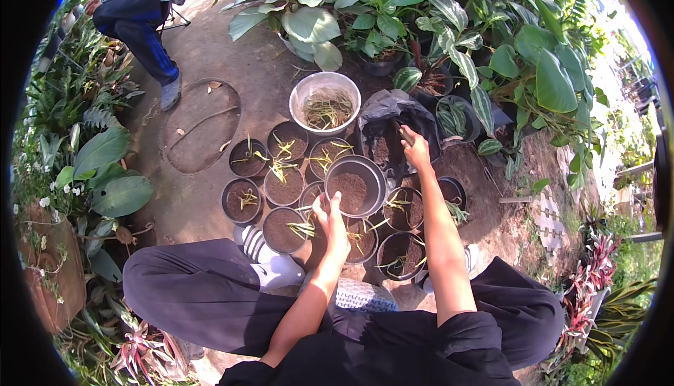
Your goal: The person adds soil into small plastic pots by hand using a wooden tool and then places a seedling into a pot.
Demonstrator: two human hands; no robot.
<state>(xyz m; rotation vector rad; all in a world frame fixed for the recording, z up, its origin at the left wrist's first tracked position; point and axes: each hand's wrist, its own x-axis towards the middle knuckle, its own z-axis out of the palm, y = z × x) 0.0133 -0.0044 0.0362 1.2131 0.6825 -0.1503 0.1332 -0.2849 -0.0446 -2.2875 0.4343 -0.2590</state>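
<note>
My left hand (333, 223) grips the near left rim of a dark plastic plant pot (376, 188), which is raised above other pots. Brown soil (348, 192) partly fills it, with no plant showing. My right hand (417, 150) is at the mouth of a black plastic bag (392, 100) of loose dark soil. Its fingers close around a short brownish handle (405, 134), apparently of a small hand tool whose other end is hidden. Several potted seedlings stand around, among them a pot at the left (241, 202) and one at the near right (402, 256).
Beyond the pots is a whitish tub (297, 103) of uprooted grassy plants. Leafy potted plants (310, 25) crowd the far side. At the upper left, another person (139, 33) sits with crossed legs. A round outline (202, 123) marks the ground. My knees flank the pots.
</note>
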